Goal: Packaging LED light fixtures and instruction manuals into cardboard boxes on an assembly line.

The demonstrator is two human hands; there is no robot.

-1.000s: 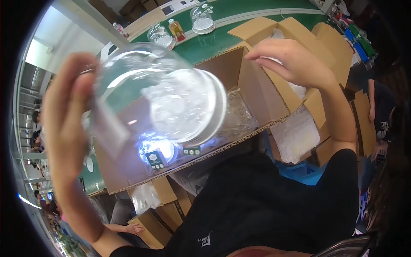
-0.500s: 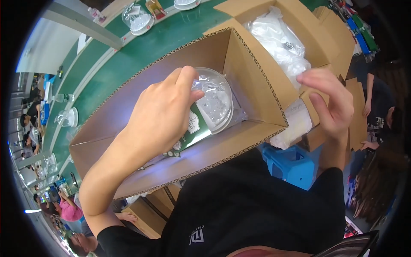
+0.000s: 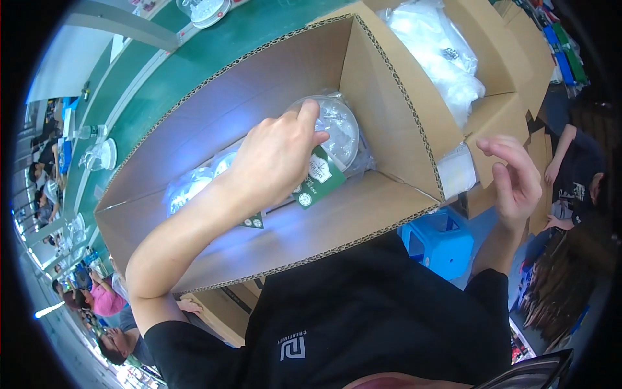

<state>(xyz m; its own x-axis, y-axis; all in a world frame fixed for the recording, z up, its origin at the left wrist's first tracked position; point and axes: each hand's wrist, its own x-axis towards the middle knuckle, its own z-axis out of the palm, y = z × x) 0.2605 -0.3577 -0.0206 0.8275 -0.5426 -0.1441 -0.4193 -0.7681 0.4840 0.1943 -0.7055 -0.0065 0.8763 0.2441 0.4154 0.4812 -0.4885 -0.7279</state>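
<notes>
Left hand (image 3: 275, 159): reaching down into the long brown corrugated cardboard box (image 3: 389, 117), fingers spread over the round clear plastic-wrapped dish (image 3: 337, 129) and pressing on its near rim, seemingly seating it rather than gripping it.
Dish: lying flat at the box's right end, against the end wall, mostly beyond the fingertips, its green paper tag (image 3: 317, 178) showing below the palm.
Neighbouring wrapped pieces (image 3: 194, 185): lying in a row toward the box's left end, apparently packed side by side.
Right hand (image 3: 515, 178): hovering outside the box's right corner, fingers loosely curled, holding nothing.
</notes>
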